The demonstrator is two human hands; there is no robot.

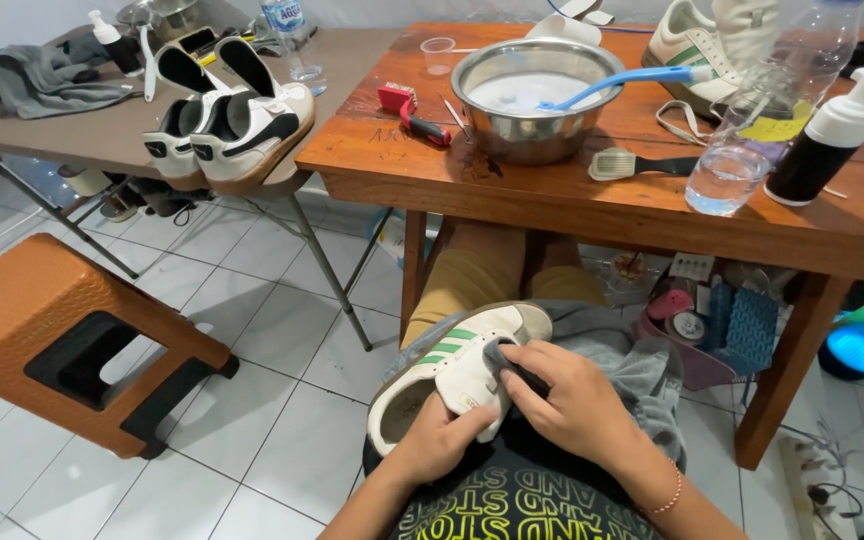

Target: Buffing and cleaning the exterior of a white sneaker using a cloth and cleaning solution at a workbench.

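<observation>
- A white sneaker with green stripes (pixel 457 375) is held on the person's lap, laid on its side with the toe pointing toward the wooden table, so that its side and heel face up and are within easy reach.
- The left hand (pixel 439 440) is closed around the heel end from below, which braces the shoe against pressure.
- The right hand (pixel 572 400) is closed on a dark grey cloth (pixel 508 361), the fingers curled over it; the cloth is pressed against the shoe's upper near the collar.
- A grey towel (pixel 642 365) is spread over the lap beneath the shoe, seemingly to catch dirt and wet.
- Near the front edge of the wooden table (pixel 552 205), a steel bowl (pixel 535 100) of whitish liquid is set within arm's reach; a blue-handled brush (pixel 622 80) is left leaning on its rim, head in the liquid.
- A small brush (pixel 642 163) lies at the front edge beside the bowl; a clear water bottle (pixel 762 110) and a dark foam-pump bottle (pixel 830 140) stand toward the right front corner.
- A second white-and-green sneaker (pixel 697 45) is parked at the table's far edge.
- On the adjoining grey table, a pair of black-and-white sneakers (pixel 232 115) overhangs the front right corner.
</observation>
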